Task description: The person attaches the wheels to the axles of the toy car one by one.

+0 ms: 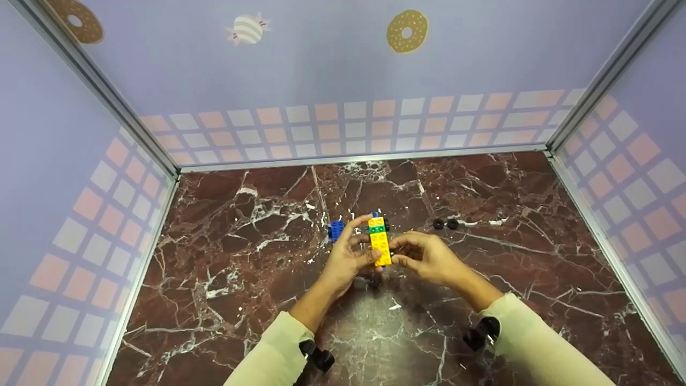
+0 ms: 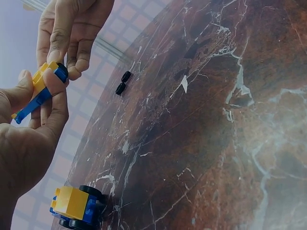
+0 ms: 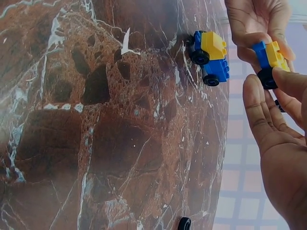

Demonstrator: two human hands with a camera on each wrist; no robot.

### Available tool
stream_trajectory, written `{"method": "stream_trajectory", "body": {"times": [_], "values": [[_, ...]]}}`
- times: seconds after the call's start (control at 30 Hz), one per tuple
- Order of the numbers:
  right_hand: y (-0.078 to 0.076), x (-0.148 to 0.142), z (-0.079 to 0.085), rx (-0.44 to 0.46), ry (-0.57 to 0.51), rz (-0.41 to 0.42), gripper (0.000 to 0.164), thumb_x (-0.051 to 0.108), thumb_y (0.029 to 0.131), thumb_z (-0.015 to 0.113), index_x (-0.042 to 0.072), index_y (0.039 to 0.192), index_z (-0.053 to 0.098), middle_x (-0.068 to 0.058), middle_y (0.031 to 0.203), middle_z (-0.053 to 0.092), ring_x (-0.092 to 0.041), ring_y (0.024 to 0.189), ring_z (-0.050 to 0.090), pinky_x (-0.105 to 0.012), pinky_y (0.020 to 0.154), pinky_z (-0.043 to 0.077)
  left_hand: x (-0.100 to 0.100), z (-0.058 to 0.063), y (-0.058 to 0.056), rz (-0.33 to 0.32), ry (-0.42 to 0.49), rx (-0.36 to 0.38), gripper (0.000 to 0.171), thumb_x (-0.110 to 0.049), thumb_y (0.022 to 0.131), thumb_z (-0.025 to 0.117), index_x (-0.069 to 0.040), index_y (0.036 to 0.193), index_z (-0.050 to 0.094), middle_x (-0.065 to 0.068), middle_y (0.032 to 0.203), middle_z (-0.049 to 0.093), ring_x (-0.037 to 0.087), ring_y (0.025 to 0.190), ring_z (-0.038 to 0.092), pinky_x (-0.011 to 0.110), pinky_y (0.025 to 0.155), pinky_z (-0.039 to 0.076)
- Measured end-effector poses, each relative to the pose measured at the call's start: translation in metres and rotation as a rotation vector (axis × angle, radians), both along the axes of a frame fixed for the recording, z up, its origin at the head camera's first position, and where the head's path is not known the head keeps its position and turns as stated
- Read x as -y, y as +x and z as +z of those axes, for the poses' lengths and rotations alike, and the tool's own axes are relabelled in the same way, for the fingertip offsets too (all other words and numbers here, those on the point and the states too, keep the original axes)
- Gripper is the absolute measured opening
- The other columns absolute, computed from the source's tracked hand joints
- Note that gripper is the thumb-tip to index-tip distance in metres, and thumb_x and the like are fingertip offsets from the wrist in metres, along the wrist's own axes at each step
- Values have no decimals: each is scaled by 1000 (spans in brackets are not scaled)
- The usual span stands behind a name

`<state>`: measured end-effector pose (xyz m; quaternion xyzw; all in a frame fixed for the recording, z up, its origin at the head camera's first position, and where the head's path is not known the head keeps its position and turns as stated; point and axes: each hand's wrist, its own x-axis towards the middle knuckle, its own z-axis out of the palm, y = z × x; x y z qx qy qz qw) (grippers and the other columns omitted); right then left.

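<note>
- A lopsided squeeze could pop bricks loose or let the toy brick truck (image 1: pixel 381 241) twist; your left hand (image 1: pixel 345 261) would be the cause, since its fingers curl round the truck's side and its thumb presses the yellow top.
- A crooked push could leave the black wheel (image 3: pixel 266 79) badly seated, or spring it out of your fingertips; your right hand (image 1: pixel 437 260) has thumb and fingers drawn together, seemingly pinching that wheel at the truck's right side (your own fingers hide part of the contact, so I cannot tell how firmly it sits).
- The truck, with a green brick (image 1: pixel 377 230) across it near the far end, is up off the marble tabletop (image 1: pixel 241 279), between both hands; if your left grip slackens while the right pushes, it could drop and shed parts.
- The blue-and-yellow toy car (image 2: pixel 72 203) stands on the tabletop just beyond your left fingers; a wide swing of that hand could knock it.
- Two loose wheels (image 1: pixel 453 224) lie farther off to the right, close together; a careless sweep of your right hand could scatter them.
</note>
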<state>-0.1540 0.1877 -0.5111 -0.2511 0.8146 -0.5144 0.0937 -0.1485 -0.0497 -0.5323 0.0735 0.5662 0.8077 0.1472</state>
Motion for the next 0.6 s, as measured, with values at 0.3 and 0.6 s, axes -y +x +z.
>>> {"method": "stream_trajectory", "body": {"times": [0.3,0.6], "values": [[1,2,4,53,28,-17,28,5,98,80,0,125,74,-19,123,76,-27,105,75,-39,97,68,1,3,0,15,21,77,90,8,99,75,-24,171,32,17,133,63,23,99,78,36,73,72],[-3,1,4,74,-7,-33,26,6,99,79,0,124,74,-21,123,76,-28,104,75,-35,92,68,-3,6,2,75,60,137,89,8,97,76,-18,168,30,15,130,68,20,83,76,31,68,70]]}}
